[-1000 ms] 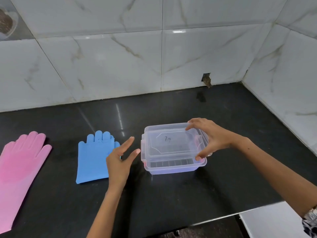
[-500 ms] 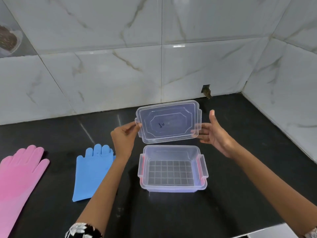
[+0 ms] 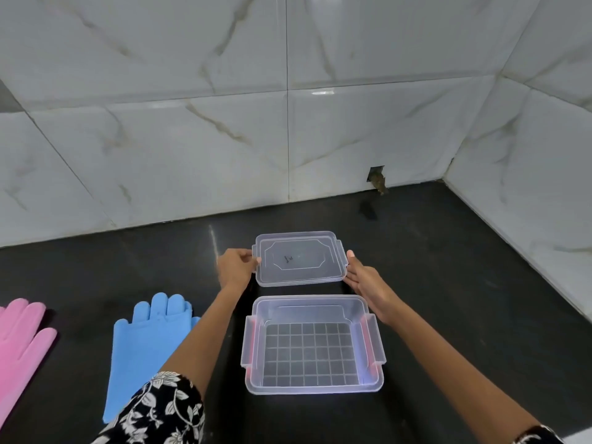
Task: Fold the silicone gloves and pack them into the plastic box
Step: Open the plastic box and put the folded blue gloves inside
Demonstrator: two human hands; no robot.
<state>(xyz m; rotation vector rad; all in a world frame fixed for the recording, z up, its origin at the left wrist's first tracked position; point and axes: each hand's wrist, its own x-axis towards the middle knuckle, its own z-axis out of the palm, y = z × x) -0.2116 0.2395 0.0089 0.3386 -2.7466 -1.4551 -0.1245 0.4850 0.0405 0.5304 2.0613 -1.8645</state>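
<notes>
A clear plastic box (image 3: pixel 371 376) stands open on the black counter, with a grid-patterned floor and nothing inside. Just behind it lies its clear lid (image 3: pixel 299 259), low over or on the counter. My left hand (image 3: pixel 235 267) pinches the lid's left edge. My right hand (image 3: pixel 363 278) rests flat against the lid's right edge with fingers stretched out. A blue silicone glove (image 3: pixel 141 347) lies flat to the left of the box, partly covered by my left forearm. A pink silicone glove (image 3: pixel 19 341) lies at the far left, cut off by the frame.
White marble-look tiled walls (image 3: pixel 288 139) close the counter at the back and on the right. A small chipped hole (image 3: pixel 376 177) sits at the base of the back wall. Bare black counter (image 3: pixel 464 283) stretches right of the box.
The lid came off the box, was lifted up and back, and now sits lower, behind the box. My left hand went from beside the box to gripping the lid's left edge.
</notes>
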